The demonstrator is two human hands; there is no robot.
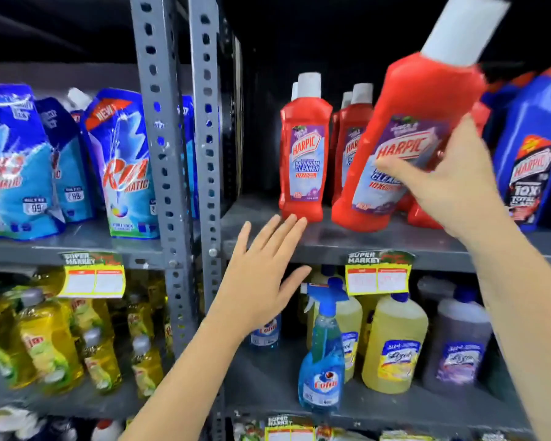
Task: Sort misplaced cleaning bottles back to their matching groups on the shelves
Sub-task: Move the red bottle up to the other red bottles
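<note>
The grey steel shelf (331,241) carries the red Harpic group (306,148) at its middle and the blue Harpic bottles (528,148) at its right end. A bare strip of shelf surface lies along the front edge, in front of the standing red bottles.

The held red bottle (420,128) is the item being sorted. It is at the red group, in front of the group's right-hand bottles. Its long axis is tilted, white cap up and to the right, base down and to the left. The base is at the shelf surface or just above it; contact cannot be confirmed because of motion blur.

The right hand (455,183) grips the bottle across its label, with the fingers wrapped round the front and the thumb side behind. It is the nearer hand and the only one on the bottle.

The left hand (261,275) is spread flat, holds nothing, and hovers at the shelf edge, just below the leftmost red bottle.

Judgement: the placement turns on rotating the axis to upright, cap swinging left, so the base seats flat beside its matching group.
</note>
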